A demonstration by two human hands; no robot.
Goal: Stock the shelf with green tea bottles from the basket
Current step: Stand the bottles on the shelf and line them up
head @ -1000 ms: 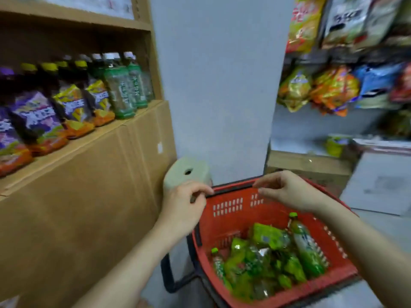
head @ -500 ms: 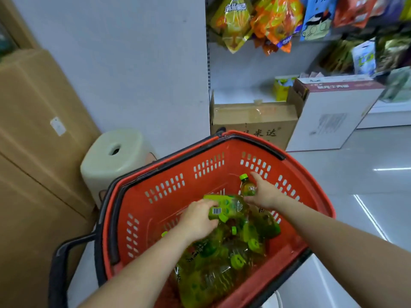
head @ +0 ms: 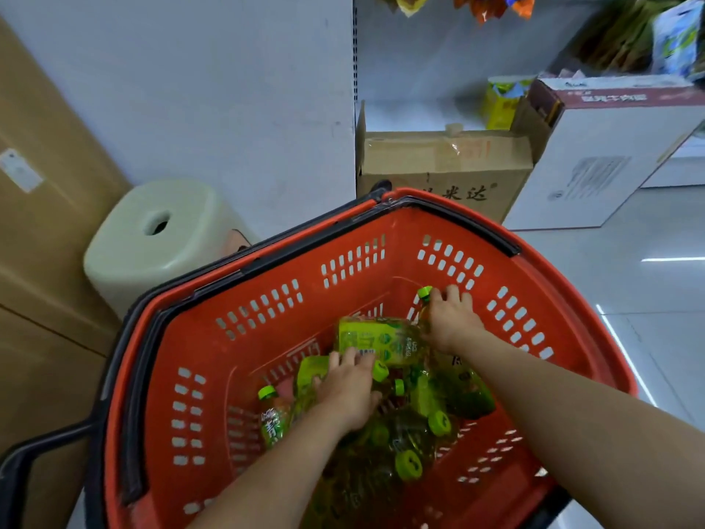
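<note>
Green tea bottles (head: 404, 433), clear plastic with lime-green caps and labels, lie jumbled on their sides in the red slotted basket (head: 305, 326) at the frame's lower centre.

A pale grey wall (head: 229, 89) is filling 10 to 12 o'clock. A cream plastic stool (head: 152, 238) is standing by it at 10, beside brown cardboard (head: 38, 231) at 9. A brown carton (head: 438, 162) and a white carton (head: 595, 158) are sitting at 1; the glossy floor (head: 648, 299) is reflecting light strips at 3.
</note>
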